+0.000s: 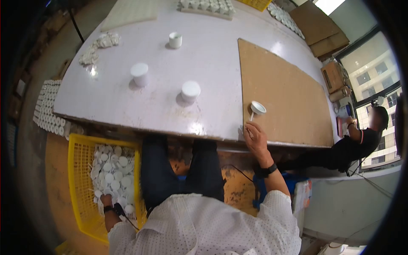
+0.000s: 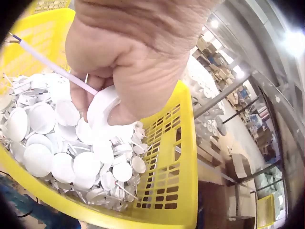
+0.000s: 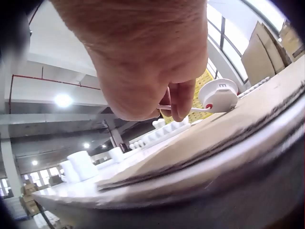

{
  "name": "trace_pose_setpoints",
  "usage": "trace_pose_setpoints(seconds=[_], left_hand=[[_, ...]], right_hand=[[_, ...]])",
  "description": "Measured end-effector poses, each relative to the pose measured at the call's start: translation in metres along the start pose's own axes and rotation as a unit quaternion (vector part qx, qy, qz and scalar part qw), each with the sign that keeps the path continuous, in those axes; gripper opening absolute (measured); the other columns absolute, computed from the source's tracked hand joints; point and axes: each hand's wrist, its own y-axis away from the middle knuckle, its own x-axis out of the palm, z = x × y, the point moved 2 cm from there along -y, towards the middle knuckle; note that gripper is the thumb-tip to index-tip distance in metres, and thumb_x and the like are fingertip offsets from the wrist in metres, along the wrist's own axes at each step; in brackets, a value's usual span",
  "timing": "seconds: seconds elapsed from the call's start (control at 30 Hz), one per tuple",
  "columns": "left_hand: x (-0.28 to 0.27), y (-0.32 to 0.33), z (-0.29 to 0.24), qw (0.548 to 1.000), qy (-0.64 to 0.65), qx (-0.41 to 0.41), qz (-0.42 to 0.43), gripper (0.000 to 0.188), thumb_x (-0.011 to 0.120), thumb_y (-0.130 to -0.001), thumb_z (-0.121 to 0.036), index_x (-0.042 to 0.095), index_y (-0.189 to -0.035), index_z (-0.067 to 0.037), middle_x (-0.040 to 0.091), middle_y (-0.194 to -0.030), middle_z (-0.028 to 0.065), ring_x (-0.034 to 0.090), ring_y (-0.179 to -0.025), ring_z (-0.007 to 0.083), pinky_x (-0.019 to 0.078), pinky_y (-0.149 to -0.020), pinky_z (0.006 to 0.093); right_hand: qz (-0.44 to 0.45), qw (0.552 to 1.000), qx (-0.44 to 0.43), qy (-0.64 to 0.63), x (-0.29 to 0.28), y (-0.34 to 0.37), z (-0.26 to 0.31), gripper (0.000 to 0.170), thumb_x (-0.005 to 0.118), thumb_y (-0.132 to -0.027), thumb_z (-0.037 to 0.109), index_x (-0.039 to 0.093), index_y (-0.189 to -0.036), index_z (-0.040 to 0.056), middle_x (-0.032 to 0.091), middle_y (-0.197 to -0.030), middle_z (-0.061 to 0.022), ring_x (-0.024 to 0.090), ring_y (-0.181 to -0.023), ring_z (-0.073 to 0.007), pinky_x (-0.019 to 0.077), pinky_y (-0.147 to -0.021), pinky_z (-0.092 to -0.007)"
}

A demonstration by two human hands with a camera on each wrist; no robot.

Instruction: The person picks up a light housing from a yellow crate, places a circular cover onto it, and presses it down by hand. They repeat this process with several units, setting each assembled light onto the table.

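Note:
Down in the yellow basket (image 1: 73, 182), my left hand (image 1: 107, 199) pinches a round white plastic fitting (image 2: 101, 106) between thumb and fingers. A white cable (image 2: 59, 71) with bared wire ends sticks out from that fitting. Many similar white fittings (image 2: 40, 160) with short cables lie heaped below it. At the table's front edge, my right hand (image 1: 257, 142) pinches the white cable (image 1: 251, 116) of another round fitting (image 1: 258, 107). That one has a wide rim and leans over the cardboard sheet (image 1: 289, 85). A red spot marks its cable entry in the right wrist view.
Three white cylindrical pieces (image 1: 191, 91) stand on the white table (image 1: 157, 112). Farther back are a tray of white parts (image 1: 207, 6), a foam sheet (image 1: 129, 15) and a crumpled cloth (image 1: 100, 46). Another person (image 1: 361, 142) is at the right end.

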Motion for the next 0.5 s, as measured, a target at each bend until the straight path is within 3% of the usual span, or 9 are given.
trace_pose_setpoints(seconds=[0.07,0.17,0.23,0.3,0.33,0.37,0.4,0.5], left_hand=[[-0.008,-0.007,0.010,0.989,-0.092,0.090,-0.076,0.022,0.052,-0.069,-0.007,0.055,-0.089,0.001,0.057,-0.076,0.0152,0.055,-0.063,0.0243,0.0408,-0.050,0.0354],[-0.005,-0.020,0.024,0.932,-0.222,0.224,-0.179,0.017,0.048,-0.071,-0.003,0.058,-0.083,0.005,0.059,-0.076,0.0214,0.058,-0.070,0.0261,0.0459,-0.059,0.0374],[0.007,-0.055,0.040,0.935,-0.241,0.217,-0.143,0.025,0.051,-0.071,-0.003,0.059,-0.094,0.002,0.060,-0.078,0.0186,0.059,-0.071,0.0224,0.0471,-0.057,0.0352],[0.041,-0.112,0.059,0.959,-0.085,0.268,-0.039,0.027,0.055,-0.073,-0.006,0.059,-0.100,-0.001,0.060,-0.080,0.0129,0.058,-0.069,0.0186,0.0465,-0.053,0.0306],[0.058,-0.021,-0.011,0.989,0.066,0.130,0.020,0.020,0.055,-0.075,-0.005,0.061,-0.093,0.001,0.062,-0.079,0.0106,0.061,-0.072,0.0221,0.0497,-0.060,0.0329],[0.077,-0.002,-0.037,0.982,0.094,0.147,0.066,0.019,0.059,-0.079,-0.006,0.059,-0.097,-0.003,0.061,-0.082,0.0037,0.059,-0.071,0.0147,0.0487,-0.056,0.0272],[0.094,0.040,-0.080,0.969,0.161,0.140,0.121,0.022,0.062,-0.080,-0.009,0.058,-0.100,-0.003,0.061,-0.086,0.0039,0.060,-0.071,0.0150,0.0478,-0.055,0.0264],[0.139,0.160,-0.187,0.917,0.180,0.187,0.304,0.024,0.055,-0.086,-0.011,0.053,-0.109,-0.004,0.062,-0.103,0.0097,0.061,-0.088,0.0171,0.0481,-0.069,0.0253]], right_hand=[[0.026,0.999,0.019,-0.040,0.006,0.012,0.026,0.019,0.063,-0.075,0.004,0.063,-0.094,0.0023,0.061,-0.099,-0.0167,0.061,-0.085,-0.0314,0.0503,-0.074,-0.0344],[0.048,0.996,0.003,-0.069,0.021,0.026,0.055,0.026,0.067,-0.072,0.005,0.063,-0.097,0.0014,0.061,-0.101,-0.0159,0.062,-0.085,-0.0300,0.0510,-0.073,-0.0333],[0.062,0.988,0.023,-0.140,0.027,0.030,0.075,0.030,0.071,-0.068,0.006,0.063,-0.097,0.0010,0.061,-0.101,-0.0154,0.062,-0.086,-0.0295,0.0512,-0.074,-0.0335],[0.070,0.989,-0.018,-0.127,0.036,0.038,0.085,0.030,0.073,-0.067,0.006,0.064,-0.095,0.0012,0.061,-0.102,-0.0140,0.061,-0.089,-0.0286,0.0506,-0.077,-0.0329],[0.079,0.987,-0.020,-0.139,0.040,0.041,0.090,0.030,0.073,-0.067,0.006,0.064,-0.095,0.0013,0.061,-0.102,-0.0140,0.061,-0.090,-0.0286,0.0505,-0.077,-0.0330],[0.088,0.984,-0.021,-0.152,0.043,0.043,0.097,0.030,0.074,-0.066,0.007,0.064,-0.095,0.0015,0.061,-0.103,-0.0140,0.061,-0.090,-0.0287,0.0505,-0.077,-0.0330],[0.097,0.982,-0.021,-0.158,0.045,0.046,0.104,0.031,0.074,-0.066,0.006,0.063,-0.095,0.0015,0.061,-0.103,-0.0139,0.061,-0.090,-0.0287,0.0506,-0.077,-0.0329],[0.118,0.974,-0.042,-0.187,0.054,0.054,0.120,0.031,0.073,-0.067,0.005,0.063,-0.095,0.0012,0.060,-0.103,-0.0136,0.061,-0.089,-0.0287,0.0508,-0.076,-0.0329]])
